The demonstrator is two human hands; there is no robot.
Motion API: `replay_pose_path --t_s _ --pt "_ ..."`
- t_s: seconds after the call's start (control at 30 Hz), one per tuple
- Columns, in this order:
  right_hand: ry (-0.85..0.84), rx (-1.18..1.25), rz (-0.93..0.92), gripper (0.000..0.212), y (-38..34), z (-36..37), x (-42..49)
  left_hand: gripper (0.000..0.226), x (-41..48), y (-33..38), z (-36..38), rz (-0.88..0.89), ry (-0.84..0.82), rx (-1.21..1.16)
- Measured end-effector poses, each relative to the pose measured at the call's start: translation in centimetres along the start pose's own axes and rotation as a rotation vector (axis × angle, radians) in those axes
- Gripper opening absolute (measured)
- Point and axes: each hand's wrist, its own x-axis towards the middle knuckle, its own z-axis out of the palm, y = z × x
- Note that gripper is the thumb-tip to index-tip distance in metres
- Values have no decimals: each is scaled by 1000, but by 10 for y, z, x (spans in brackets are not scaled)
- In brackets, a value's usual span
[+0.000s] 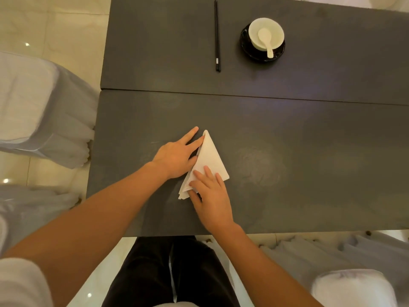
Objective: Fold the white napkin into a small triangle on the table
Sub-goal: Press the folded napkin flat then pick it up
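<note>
White napkin (209,158): folded into a triangle, flat on the dark table (287,173), tip pointing away, loose layered corner at near left. Sits near the table's front edge, left of centre.

Left hand (174,158): flat, fingers straight, laid along the napkin's left edge, one fingertip touching near the tip. Right hand (210,202): flat too, fingers pressing the near part down. Nothing gripped by either.

Looks like crease-pressing, late in the folding.

Risks:
- layers at the near-left corner fanning apart once pressure lifts
- sliding on the smooth top if pushed sideways
- a skewed crease from uneven pressing

Room: plenty of bare top to the right and beyond, front edge close behind the right wrist. Chopsticks (217,36) and bowl (274,26) with spoon (265,41) well apart on the far half, past the seam. Covered chair (44,107) off the left edge.
</note>
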Motion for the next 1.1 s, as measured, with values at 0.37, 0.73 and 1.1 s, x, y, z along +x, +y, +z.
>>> replay_pose_path --t_s 0.37,0.73,1.1 --pt "49 -103 -92 21 3 24 -16 61 3 -6 1 37 17 21" --pt "-202 -239 -205 51 22 23 -30 53 3 18 -20 -112 119 -58" --pt "-175 -151 -137 43 13 18 -31 62 -11 34 34 607 0 348"
